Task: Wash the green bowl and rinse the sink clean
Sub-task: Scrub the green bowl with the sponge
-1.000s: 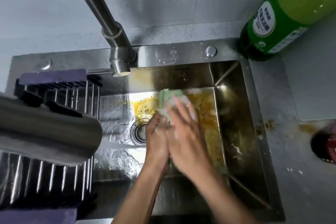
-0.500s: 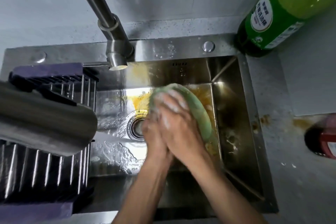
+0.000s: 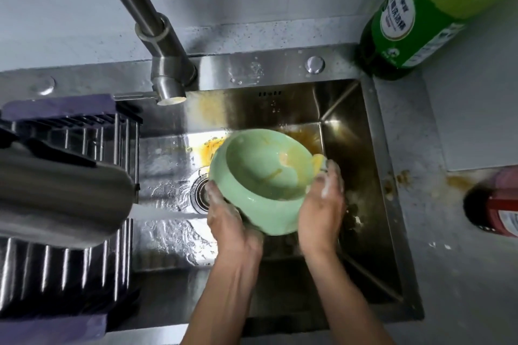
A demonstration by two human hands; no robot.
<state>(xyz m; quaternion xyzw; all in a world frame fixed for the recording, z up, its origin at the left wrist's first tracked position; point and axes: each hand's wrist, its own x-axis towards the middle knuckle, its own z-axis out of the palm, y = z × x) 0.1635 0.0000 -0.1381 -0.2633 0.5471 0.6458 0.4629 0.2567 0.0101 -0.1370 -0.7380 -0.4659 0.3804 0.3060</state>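
- Two hands now hold the green bowl [image 3: 263, 176] apart at its sides over the sink [image 3: 350, 126]; half a second ago they were bunched together on it, the right hand rubbing across its outside.
- Its opening has turned up toward the camera, so the inside shows, where before only the back did.
- Left hand [image 3: 224, 221] cups the lower left wall from beneath, fingers curled round it; right hand [image 3: 322, 204] grips the right side, soapy, with its fingers curled near the rim beside something yellow, perhaps a sponge; I cannot tell which.
- Orange smears show inside the bowl, so I judge the outside scrubbed and the inside next; the wash is not finished.
- Orange residue lies on the sink floor and back wall beyond the bowl, so rinsing the sink also remains.
- No water seems to fall from the faucet [image 3: 168, 92], though the basin around the drain [image 3: 200, 190] is wet.
- Left of the basin sits a wire rack [image 3: 84, 131] with a steel vessel [image 3: 56, 190] in front of it.
- On the grey counter [image 3: 462, 274] stand a green bottle [image 3: 414, 19] at the back corner and a red bottle [image 3: 499, 204] at the right edge, with orange spots near the sink rim.
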